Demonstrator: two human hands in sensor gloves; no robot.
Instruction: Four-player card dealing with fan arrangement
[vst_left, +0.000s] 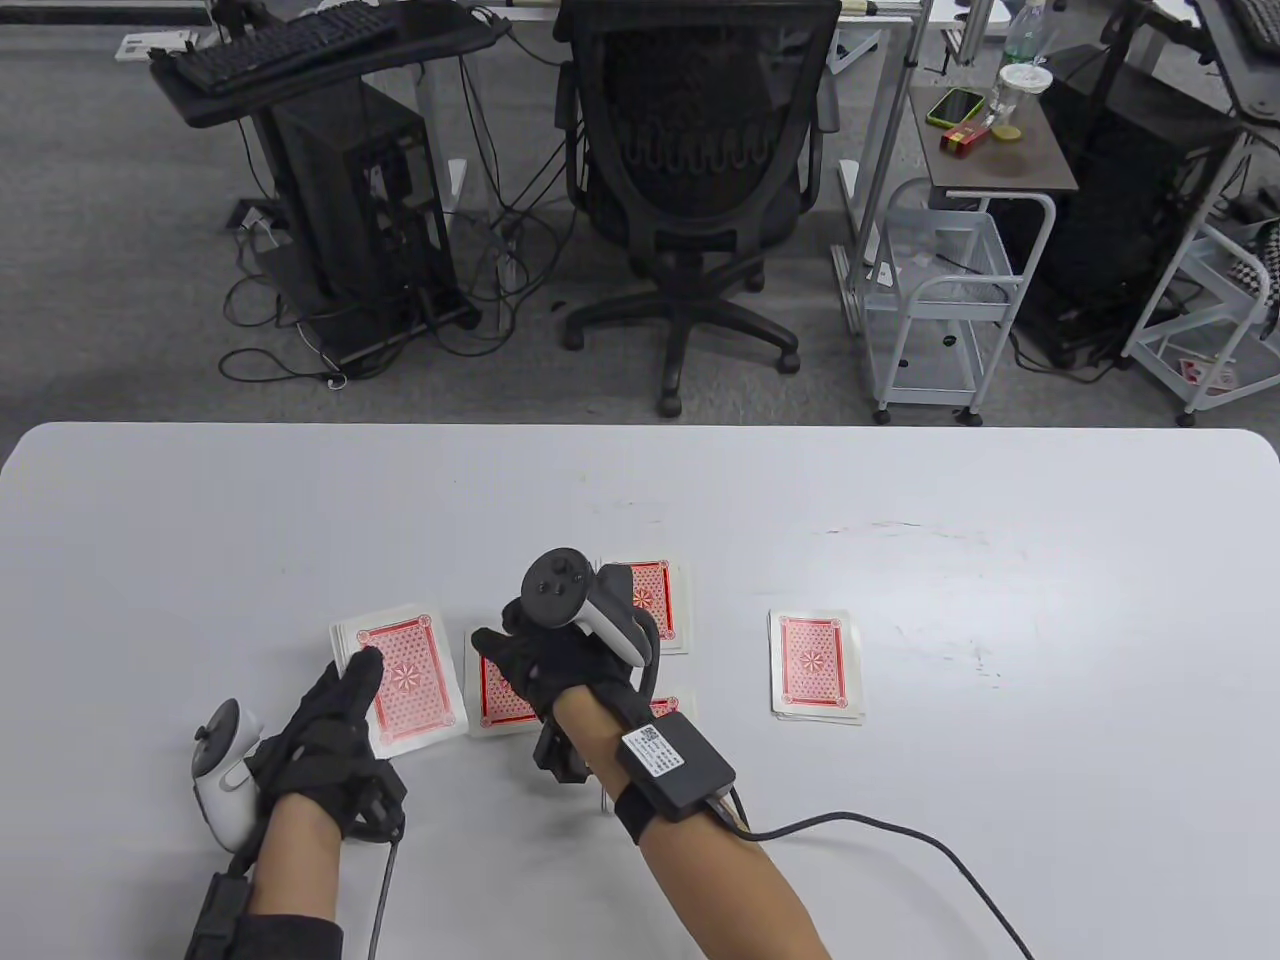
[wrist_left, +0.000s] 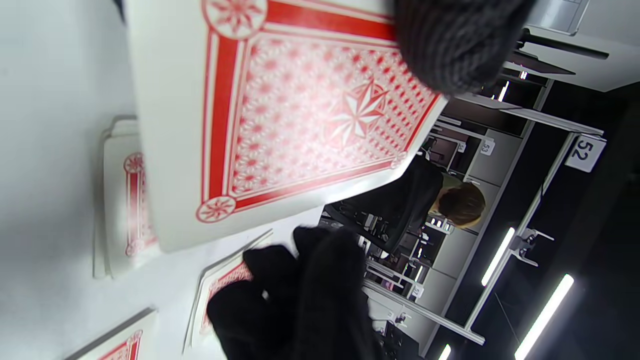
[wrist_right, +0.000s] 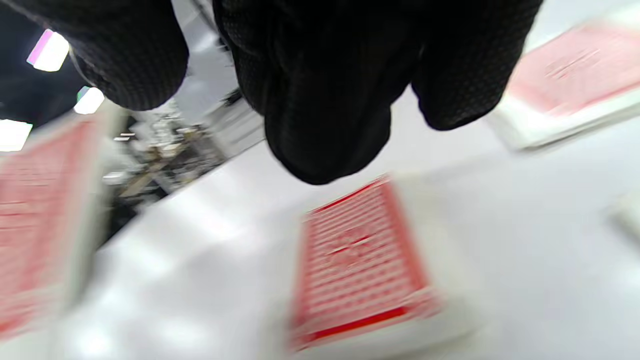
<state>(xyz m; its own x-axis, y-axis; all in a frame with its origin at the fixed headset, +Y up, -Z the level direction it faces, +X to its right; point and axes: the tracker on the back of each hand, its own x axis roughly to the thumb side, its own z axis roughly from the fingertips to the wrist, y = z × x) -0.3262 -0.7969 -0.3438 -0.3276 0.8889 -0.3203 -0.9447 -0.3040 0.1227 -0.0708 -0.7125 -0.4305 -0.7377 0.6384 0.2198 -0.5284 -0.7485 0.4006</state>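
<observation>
**I am in an office**

I sit at a white table (vst_left: 300, 500). Past it I see a black chair (vst_left: 690, 190), a keyboard (vst_left: 280, 40), computers (vst_left: 360, 200) with wires, a white cart (vst_left: 940, 290), long ceiling lights (wrist_left: 497, 255), and a sign (wrist_left: 584, 152) saying 52.

Close up, a red-backed card (wrist_left: 280, 115) fills most of the frame, with a dark gloved fingertip (wrist_left: 450, 45) lying on its upper right corner. Below it, another gloved hand (wrist_left: 300, 300) reaches over a small card pile (wrist_left: 220, 295) on the white table (wrist_left: 45, 125), and two more piles (wrist_left: 125, 200) lie near.
</observation>
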